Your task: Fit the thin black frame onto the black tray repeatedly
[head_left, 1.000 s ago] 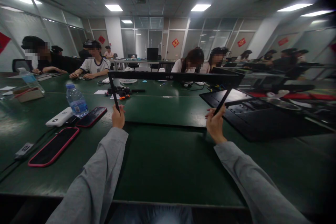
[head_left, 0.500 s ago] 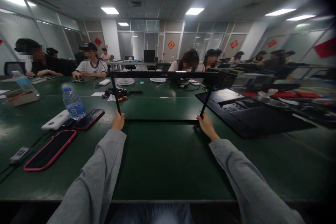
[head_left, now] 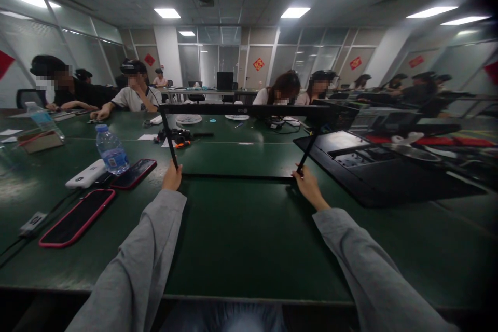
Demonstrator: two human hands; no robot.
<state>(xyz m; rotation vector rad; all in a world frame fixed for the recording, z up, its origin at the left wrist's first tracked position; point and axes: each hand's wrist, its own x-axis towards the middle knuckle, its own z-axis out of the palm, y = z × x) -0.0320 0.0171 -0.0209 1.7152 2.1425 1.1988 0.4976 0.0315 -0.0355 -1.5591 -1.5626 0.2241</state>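
Observation:
In front of me stands a thin black monitor bezel (head_left: pixel 210 109), a hollow rectangle with a small light logo on its top bar. My left hand (head_left: pixel 171 176) is closed around its lower left corner. At the lower right corner, my right hand (head_left: pixel 309 185) grips it too, thumb along the inner side. The lower bar runs between both hands, close to or on the green table (head_left: pixel 249 244); contact is unclear. Right of my right hand lies a large flat black panel (head_left: pixel 365 187), which looks like a monitor's back.
On the left are a water bottle (head_left: pixel 111 151), a white power bank (head_left: pixel 86 174), a phone (head_left: pixel 134 174) and a pink-edged phone (head_left: pixel 78 219). A black tool (head_left: pixel 182 137) with orange parts lies beyond the bezel. Several people sit around, one (head_left: pixel 134 88) across the table.
The view has shifted slightly, so most things appear a little further right. My hands keep their hold on the bezel. A person across the table has raised one hand to the face.

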